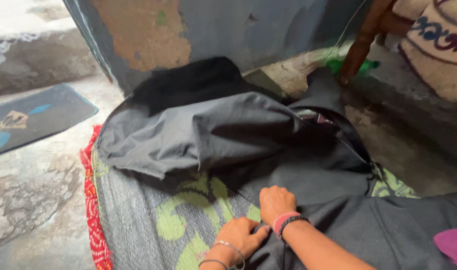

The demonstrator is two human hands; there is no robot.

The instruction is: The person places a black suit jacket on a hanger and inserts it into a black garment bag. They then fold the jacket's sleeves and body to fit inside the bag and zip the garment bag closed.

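A large dark grey cloth (pixel 223 130) lies in folds over a grey mat with a green pattern (pixel 173 220) on the floor. My right hand (pixel 276 201), with pink and black bands at the wrist, is curled and pressed down on the near edge of the cloth. Just below and left of it, my left hand (pixel 240 236), wearing thin bangles, pinches the same edge where the cloth meets the mat. The two hands touch each other. The fingertips are tucked into the fabric and hidden.
The mat has a red patterned border (pixel 92 210). A dark doormat (pixel 33 117) lies at the left on rough concrete. Behind stand a peeling blue wall (pixel 213 25), a wooden furniture leg (pixel 361 45), something green (pixel 338 65) and a patterned cream fabric (pixel 438 45). Pink cloth (pixel 453 245) shows bottom right.
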